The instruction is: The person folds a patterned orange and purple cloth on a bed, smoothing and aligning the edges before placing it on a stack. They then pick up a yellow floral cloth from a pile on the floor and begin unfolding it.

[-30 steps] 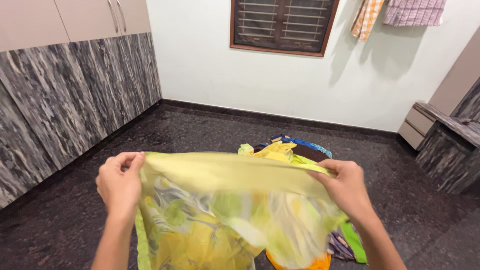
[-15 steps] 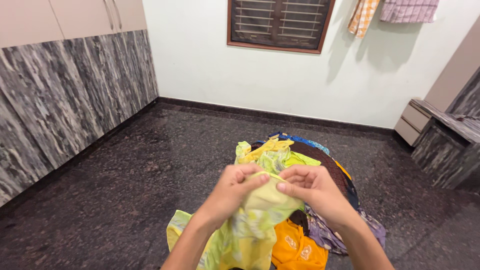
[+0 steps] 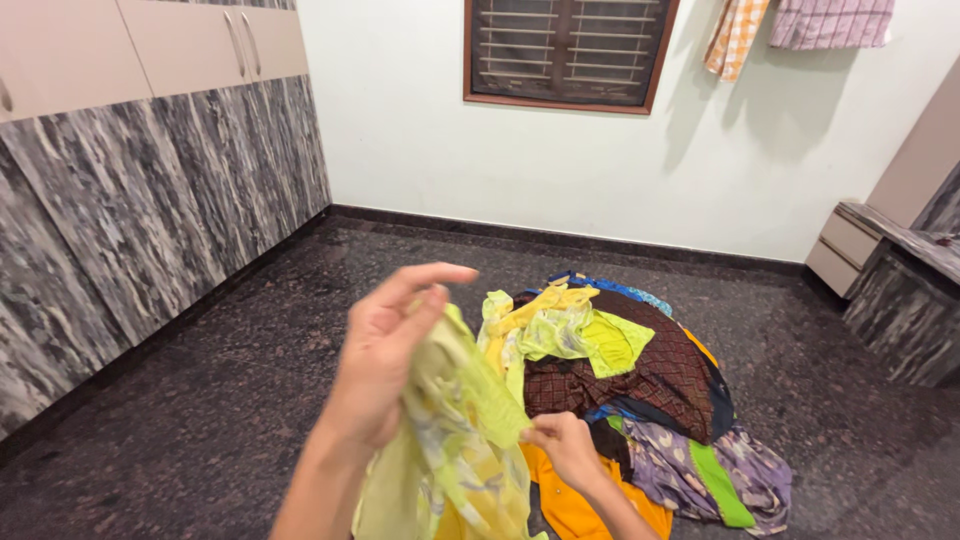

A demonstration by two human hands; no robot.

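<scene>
The yellow-green printed cloth hangs with its long axis nearly upright, top end at the left hand and the rest falling toward the bottom edge of the view, above the dark granite floor. The left hand is raised, its grip loosely closed: thumb and fingers pinch the top of the cloth, the index finger stretched out above. The right hand sits lower and to the right, its grip shut on a fold at the cloth's side edge.

Just behind and right of the hands lies a pile of clothes on the floor: a maroon checked piece, pale yellow-green ones, an orange one, a purple flowered one. The floor left of the pile is open up to the marble-patterned cabinets along the left wall. The far white wall carries a barred window; a low cabinet stands at the right corner.
</scene>
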